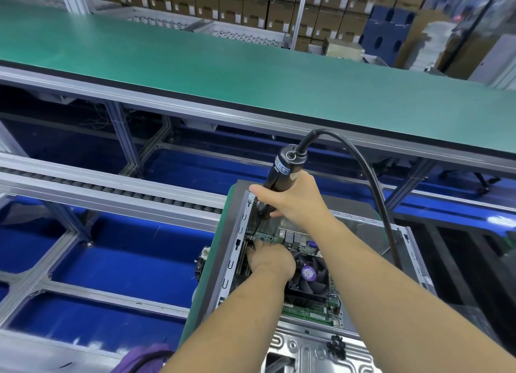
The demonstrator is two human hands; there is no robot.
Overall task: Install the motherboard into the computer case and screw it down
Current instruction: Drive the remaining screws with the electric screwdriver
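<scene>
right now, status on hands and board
Right hand grips black corded electric screwdriver. Left hand steadies green motherboard in grey metal case. Nothing blocking.

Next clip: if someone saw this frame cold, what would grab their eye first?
Probably the black electric screwdriver gripped in the right hand, its thick cable arching off to the right, bit pointing down at the far left corner of the motherboard in the open computer case. Just below, the left hand rests on the board beside the CPU fan. Behind runs a long green workbench.

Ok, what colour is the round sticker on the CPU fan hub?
Purple, seen in the head view on the fan hub sticker.
</scene>
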